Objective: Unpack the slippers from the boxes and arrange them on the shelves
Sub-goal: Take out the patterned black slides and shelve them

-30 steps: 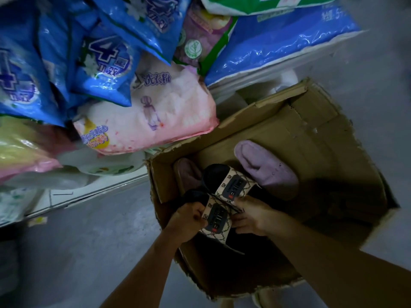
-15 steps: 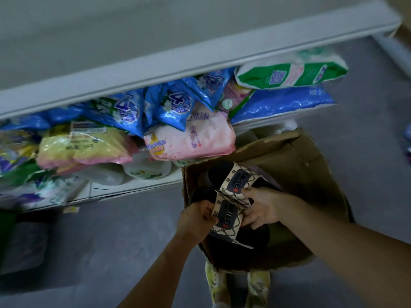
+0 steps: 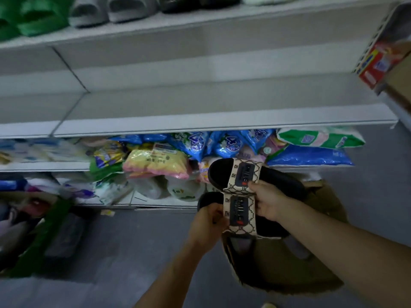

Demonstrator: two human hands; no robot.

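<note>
A pair of black slide slippers with beige patterned straps (image 3: 244, 174) is held side by side over the open brown cardboard box (image 3: 289, 272) on the grey floor (image 3: 133, 252), the left hand (image 3: 208, 221) curled tight round the toe-side edge of the nearer slipper and the right hand (image 3: 270, 202) clamped on the straps, thumb pressed to the farther one. Beyond the box, blue, yellow, pink and green plastic bags (image 3: 195, 145) are piled to the front edges of the lower white metal shelves (image 3: 44, 167). Farther up, green and grey foam slippers (image 3: 124, 7) are lined along the front edge of the top shelf (image 3: 200, 16).
</note>
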